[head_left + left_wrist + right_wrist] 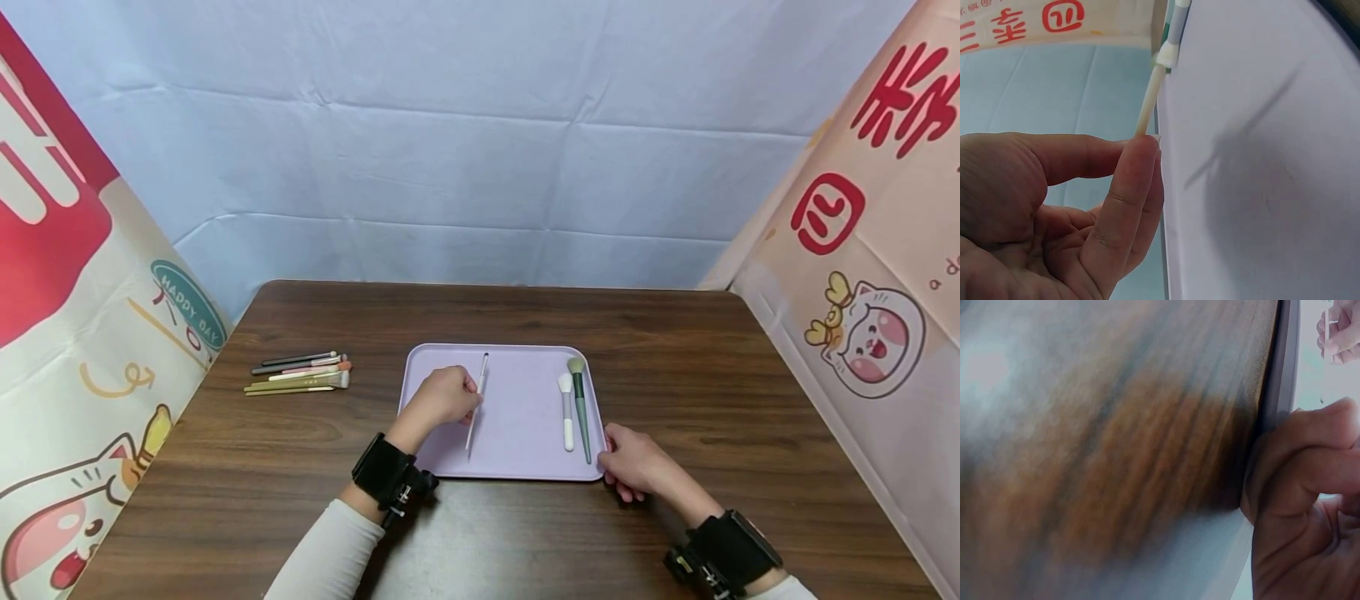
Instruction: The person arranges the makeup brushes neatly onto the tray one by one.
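Note:
Between thumb and fingertips, my left hand (444, 395) pinches a thin white makeup brush (482, 377) over the left part of a lilac tray (517, 346). The left wrist view shows its pale handle (1150, 103) rising from the fingertips, with a shadow on the tray (1285, 162). My right hand (636, 460) grips the tray's front right corner, its thumb at the rim and its other fingers curled by the edge. On the tray's right side lie a white-tipped brush (567, 415) and a longer green brush (580, 410), side by side.
Left of the tray, several makeup brushes (300, 372) with black, pink and olive handles lie in a loose row on the dark wooden table (660, 358). A pale blue cloth (450, 167) hangs behind, with printed sheets on both sides.

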Demonstrator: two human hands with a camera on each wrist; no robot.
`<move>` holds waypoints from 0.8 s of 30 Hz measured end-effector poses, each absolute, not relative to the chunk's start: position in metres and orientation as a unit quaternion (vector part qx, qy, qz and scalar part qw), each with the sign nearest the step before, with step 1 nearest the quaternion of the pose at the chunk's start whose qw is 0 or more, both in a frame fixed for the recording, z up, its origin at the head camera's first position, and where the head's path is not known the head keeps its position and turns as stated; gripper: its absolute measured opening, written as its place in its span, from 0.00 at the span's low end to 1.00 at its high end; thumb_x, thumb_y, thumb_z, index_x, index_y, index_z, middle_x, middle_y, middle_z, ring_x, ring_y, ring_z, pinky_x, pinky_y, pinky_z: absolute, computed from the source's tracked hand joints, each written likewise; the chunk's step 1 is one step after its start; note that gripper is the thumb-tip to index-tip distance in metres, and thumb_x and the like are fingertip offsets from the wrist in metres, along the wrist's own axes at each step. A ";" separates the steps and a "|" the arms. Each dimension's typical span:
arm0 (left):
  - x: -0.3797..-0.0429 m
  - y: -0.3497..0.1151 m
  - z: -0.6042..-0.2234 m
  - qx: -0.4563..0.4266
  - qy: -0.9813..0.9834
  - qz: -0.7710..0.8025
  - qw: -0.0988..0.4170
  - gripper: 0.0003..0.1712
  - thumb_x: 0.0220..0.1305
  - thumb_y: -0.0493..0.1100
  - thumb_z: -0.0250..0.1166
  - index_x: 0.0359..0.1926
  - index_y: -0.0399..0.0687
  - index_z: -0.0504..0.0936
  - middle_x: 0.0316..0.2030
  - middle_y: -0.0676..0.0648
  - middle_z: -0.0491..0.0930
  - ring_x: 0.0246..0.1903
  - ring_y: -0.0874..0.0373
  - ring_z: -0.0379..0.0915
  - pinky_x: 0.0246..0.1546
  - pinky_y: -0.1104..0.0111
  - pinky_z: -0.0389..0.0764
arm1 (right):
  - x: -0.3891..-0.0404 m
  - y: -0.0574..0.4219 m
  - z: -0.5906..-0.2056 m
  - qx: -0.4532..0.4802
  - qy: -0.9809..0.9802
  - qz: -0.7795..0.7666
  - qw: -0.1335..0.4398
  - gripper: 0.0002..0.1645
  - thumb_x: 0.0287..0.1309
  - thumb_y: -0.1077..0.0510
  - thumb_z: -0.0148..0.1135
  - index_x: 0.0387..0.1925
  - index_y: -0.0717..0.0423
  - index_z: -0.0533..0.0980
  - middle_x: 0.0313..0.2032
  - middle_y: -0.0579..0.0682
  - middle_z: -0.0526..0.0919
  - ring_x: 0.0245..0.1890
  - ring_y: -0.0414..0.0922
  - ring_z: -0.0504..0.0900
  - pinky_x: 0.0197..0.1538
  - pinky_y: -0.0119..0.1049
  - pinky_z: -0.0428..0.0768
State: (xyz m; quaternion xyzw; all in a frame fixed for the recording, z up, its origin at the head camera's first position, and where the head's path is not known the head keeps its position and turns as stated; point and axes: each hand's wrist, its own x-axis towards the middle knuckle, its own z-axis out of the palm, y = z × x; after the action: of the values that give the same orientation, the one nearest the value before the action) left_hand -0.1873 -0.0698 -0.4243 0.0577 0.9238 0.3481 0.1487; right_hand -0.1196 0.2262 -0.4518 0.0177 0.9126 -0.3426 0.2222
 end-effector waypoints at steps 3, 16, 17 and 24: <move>-0.187 -0.064 -0.424 0.061 0.920 0.355 0.154 0.08 0.67 0.40 0.67 0.32 0.42 0.80 0.20 0.51 0.83 0.19 0.62 0.82 0.25 0.72 0.75 | -0.119 0.226 -0.451 0.014 0.914 -0.342 0.219 0.04 0.60 0.66 0.53 0.31 0.58 0.68 0.19 0.52 0.77 0.09 0.42 0.74 0.13 0.33 0.70; -0.189 -0.036 -0.425 0.060 0.909 0.372 0.179 0.06 0.67 0.39 0.66 0.34 0.41 0.79 0.21 0.49 0.82 0.20 0.60 0.83 0.26 0.71 0.80 | -0.119 0.227 -0.452 0.010 0.915 -0.338 0.218 0.04 0.61 0.66 0.53 0.31 0.58 0.68 0.20 0.52 0.77 0.09 0.42 0.74 0.13 0.33 0.69; -0.189 -0.034 -0.425 0.060 0.909 0.372 0.180 0.06 0.67 0.39 0.66 0.35 0.41 0.79 0.21 0.49 0.82 0.20 0.59 0.83 0.26 0.71 0.80 | -0.119 0.227 -0.452 0.012 0.915 -0.338 0.219 0.04 0.61 0.66 0.53 0.31 0.58 0.68 0.20 0.52 0.77 0.09 0.42 0.74 0.13 0.32 0.69; -0.192 -0.020 -0.428 0.061 0.911 0.363 0.187 0.07 0.67 0.40 0.67 0.33 0.42 0.81 0.18 0.51 0.82 0.19 0.60 0.83 0.28 0.72 0.78 | -0.120 0.226 -0.453 0.020 0.915 -0.337 0.220 0.03 0.60 0.66 0.53 0.31 0.58 0.68 0.20 0.52 0.77 0.09 0.42 0.74 0.13 0.33 0.70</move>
State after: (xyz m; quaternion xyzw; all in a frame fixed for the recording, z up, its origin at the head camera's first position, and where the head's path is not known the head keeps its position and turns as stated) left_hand -0.1915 -0.0202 -0.4277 0.0613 0.9108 0.3626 0.1874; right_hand -0.1203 0.2260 -0.4529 0.0198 0.9151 -0.3371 0.2204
